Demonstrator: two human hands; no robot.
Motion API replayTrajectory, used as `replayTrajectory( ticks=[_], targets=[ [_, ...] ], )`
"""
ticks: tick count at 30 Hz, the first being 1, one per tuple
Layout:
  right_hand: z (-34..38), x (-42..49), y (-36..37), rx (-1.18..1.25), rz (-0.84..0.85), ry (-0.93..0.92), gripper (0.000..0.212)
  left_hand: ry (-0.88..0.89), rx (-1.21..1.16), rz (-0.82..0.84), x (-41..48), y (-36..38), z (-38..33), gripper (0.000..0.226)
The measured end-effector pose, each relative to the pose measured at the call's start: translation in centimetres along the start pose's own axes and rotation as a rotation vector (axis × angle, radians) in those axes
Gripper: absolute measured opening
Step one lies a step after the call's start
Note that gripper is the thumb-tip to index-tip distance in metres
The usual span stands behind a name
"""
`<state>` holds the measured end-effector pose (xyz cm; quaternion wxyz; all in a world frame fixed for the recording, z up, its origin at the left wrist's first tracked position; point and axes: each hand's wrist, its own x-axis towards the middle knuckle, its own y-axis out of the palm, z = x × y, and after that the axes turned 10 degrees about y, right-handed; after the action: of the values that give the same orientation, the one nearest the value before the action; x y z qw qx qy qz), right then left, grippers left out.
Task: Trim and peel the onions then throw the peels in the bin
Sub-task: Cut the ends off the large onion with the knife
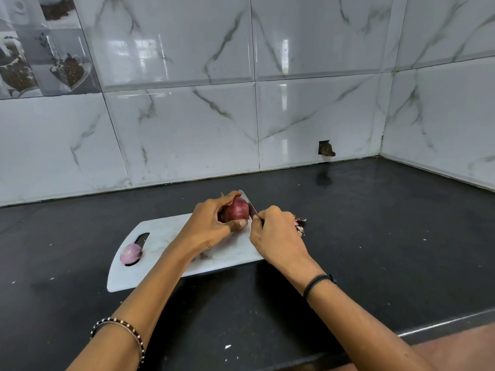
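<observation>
A dark red unpeeled onion rests on the far right part of a white cutting board, and my left hand is closed around it. Its right end meets the blade of a knife, whose handle is gripped in my right hand. A pale purple peeled onion lies at the board's left end, beside the handle slot. Onion peels sit on the counter just right of my right hand, partly hidden by it.
The board lies on a black stone counter that runs into a corner of white marble-look wall tiles. Small peel scraps dot the counter. The counter's front edge is at the lower right. No bin is in view.
</observation>
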<state>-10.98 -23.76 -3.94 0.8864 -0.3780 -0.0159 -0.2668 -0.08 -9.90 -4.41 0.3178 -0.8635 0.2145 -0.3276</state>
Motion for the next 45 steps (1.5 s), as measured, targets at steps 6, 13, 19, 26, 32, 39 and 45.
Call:
replayTrajectory(
  ticks=[6,13,19,26,32,39,45],
  targets=[
    [0.0,0.6,0.3,-0.043,-0.005,0.002,0.043,-0.009,0.024,-0.011,0.3,0.2,-0.2,0.074],
    [-0.1,1.3,1.0,-0.013,0.013,0.015,0.041,-0.022,0.041,-0.025,0.2,0.2,-0.5,0.073],
    [0.3,0.4,0.5,-0.071,0.01,0.018,0.037,-0.035,0.021,-0.063,0.4,0.6,-0.8,0.061],
    [0.8,-1.0,0.3,-0.283,-0.055,0.013,0.027,-0.015,0.046,-0.043,0.6,0.5,-0.5,0.048],
    [1.7,-1.9,0.6,-0.326,-0.056,0.012,0.02,0.016,0.046,-0.052,0.4,0.3,-0.6,0.041],
    [1.5,-1.7,1.2,-0.383,0.006,0.062,0.026,-0.018,-0.025,-0.072,0.4,0.2,-0.4,0.047],
    [0.9,-1.3,1.1,-0.231,-0.036,0.114,0.023,-0.03,-0.239,0.001,0.1,-0.8,0.9,0.051]
  ],
)
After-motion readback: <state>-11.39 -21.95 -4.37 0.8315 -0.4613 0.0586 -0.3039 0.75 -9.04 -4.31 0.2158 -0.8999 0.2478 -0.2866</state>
